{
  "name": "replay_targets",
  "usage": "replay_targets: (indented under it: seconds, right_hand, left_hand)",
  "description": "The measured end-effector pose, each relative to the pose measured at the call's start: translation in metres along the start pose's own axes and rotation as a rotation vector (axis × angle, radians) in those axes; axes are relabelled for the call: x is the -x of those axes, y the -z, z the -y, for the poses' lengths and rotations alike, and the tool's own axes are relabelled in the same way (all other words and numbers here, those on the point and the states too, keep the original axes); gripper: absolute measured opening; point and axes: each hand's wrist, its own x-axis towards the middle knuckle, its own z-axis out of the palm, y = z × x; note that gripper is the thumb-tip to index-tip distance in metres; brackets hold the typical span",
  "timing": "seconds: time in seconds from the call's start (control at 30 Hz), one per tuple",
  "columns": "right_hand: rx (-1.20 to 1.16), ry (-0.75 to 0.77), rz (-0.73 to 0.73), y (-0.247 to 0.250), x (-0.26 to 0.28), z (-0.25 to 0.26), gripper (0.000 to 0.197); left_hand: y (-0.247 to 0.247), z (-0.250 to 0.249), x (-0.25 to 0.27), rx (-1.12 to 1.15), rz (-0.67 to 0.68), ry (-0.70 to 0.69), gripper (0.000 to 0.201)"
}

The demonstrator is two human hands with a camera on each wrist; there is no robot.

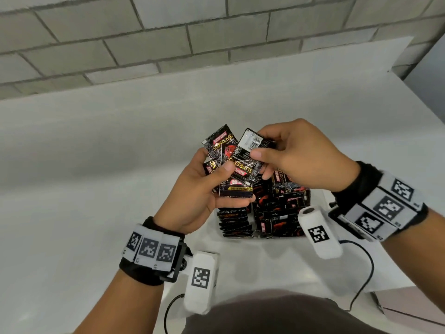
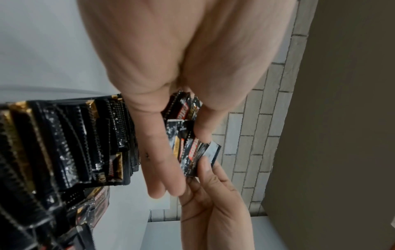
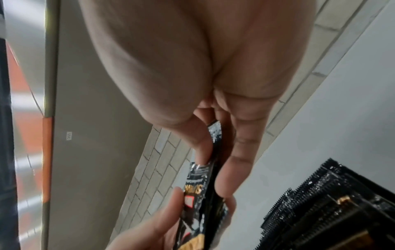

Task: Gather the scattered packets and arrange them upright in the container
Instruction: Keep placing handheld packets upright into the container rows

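A fan of light, slippery foil packets [image 1: 222, 162] is being gripped by the left hand [image 1: 199, 191] while one packet [image 1: 250, 144], best held by its crimped edge, is being pinched by the right hand [image 1: 298, 155].

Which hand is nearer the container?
Left, narrowly. The left hand holds a fan of packets just above the container's far-left corner; the right hand, pinching one packet, sits higher, over its far edge.

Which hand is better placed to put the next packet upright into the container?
Probably the right hand: it pinches a single packet above the container, while the left hand holds a fan of several packets.
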Motion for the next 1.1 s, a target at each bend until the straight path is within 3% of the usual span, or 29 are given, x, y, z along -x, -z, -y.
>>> replay_targets:
  seconds: [0.23,0.37,0.43,0.57,0.67,0.8,0.87,0.93,1.0,1.1]
  right_hand:
    - [0.053,-0.007,-0.013,0.008,0.006,0.003,0.017]
    - [-0.07,0.237,-0.423,0.018,0.007,0.006,0.018]
    - [-0.138,0.394,-0.511,0.014,0.008,0.01,0.017]
    - [0.322,0.541,-0.262,-0.017,0.014,0.001,0.026]
    - [0.409,0.473,-0.086,-0.027,0.017,-0.012,0.037]
    - [0.357,0.426,-0.185,-0.025,0.011,-0.009,0.018]
    - [0.32,0.356,-0.23,-0.018,0.006,-0.007,0.036]
    - [0.283,0.231,-0.139,-0.009,0.001,-0.004,0.06]
    - [0.317,0.141,-0.045,-0.001,-0.001,-0.002,0.052]
    - [0.365,0.068,-0.074,0.013,-0.002,-0.004,0.026]
  left_hand:
    - [0.0,-0.001,0.0,0.042,-0.028,0.022,0.034]
    - [0.003,-0.001,-0.001,0.054,-0.103,0.033,0.024]
    - [0.003,-0.001,-0.001,0.052,-0.121,0.021,0.024]
    - [-0.003,-0.005,-0.002,0.104,-0.099,-0.001,0.026]
    - [-0.002,-0.006,-0.002,0.097,-0.096,-0.035,0.029]
    - [0.0,-0.003,-0.001,0.007,-0.057,-0.036,0.034]
    - [-0.001,-0.003,0.001,-0.025,-0.021,-0.013,0.037]
    - [-0.001,-0.004,0.001,-0.052,0.007,-0.007,0.04]
    - [0.0,-0.003,0.0,-0.058,0.003,-0.02,0.042]
    - [0.008,-0.004,-0.001,0.006,-0.071,-0.071,0.04]
